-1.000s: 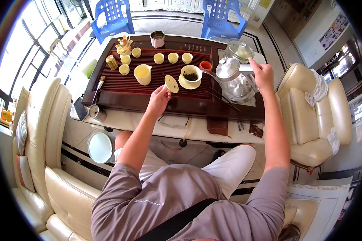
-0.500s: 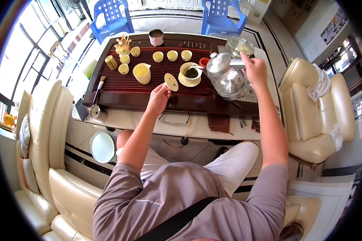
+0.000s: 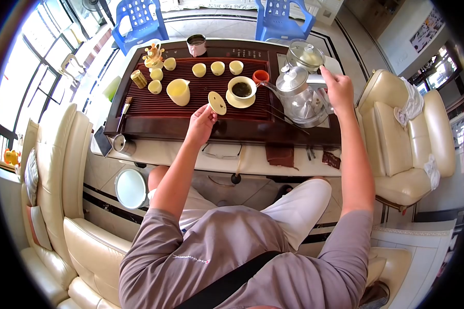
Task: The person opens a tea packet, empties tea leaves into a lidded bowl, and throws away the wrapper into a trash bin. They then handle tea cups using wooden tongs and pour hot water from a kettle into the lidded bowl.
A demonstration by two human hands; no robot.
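My left hand (image 3: 203, 121) pinches the pale yellow gaiwan lid (image 3: 217, 103), tilted in the air just left of the gaiwan. Uncovered on its saucer, the gaiwan (image 3: 242, 89) holds dark tea leaves in liquid. My right hand (image 3: 339, 90) is wrapped round the handle of a clear glass kettle (image 3: 299, 103) with a metal lid. The kettle's spout points left, close to the gaiwan's right side. A small red cup (image 3: 261, 77) stands behind the spout. To the left of the lid sits a yellow pitcher (image 3: 179, 92).
Several small yellow cups (image 3: 217, 68) stand on the slatted dark tea tray (image 3: 201, 129). A glass pot (image 3: 305, 54) is behind the kettle. A brush (image 3: 125, 113) and gold canister (image 3: 138, 79) lie left. Glasses (image 3: 221, 152) rest on the near table edge.
My right hand has drawn the kettle to the right, its spout leaving the gaiwan's rim. The gaiwan's contents look more liquid. My left hand keeps the lid in nearly the same place.
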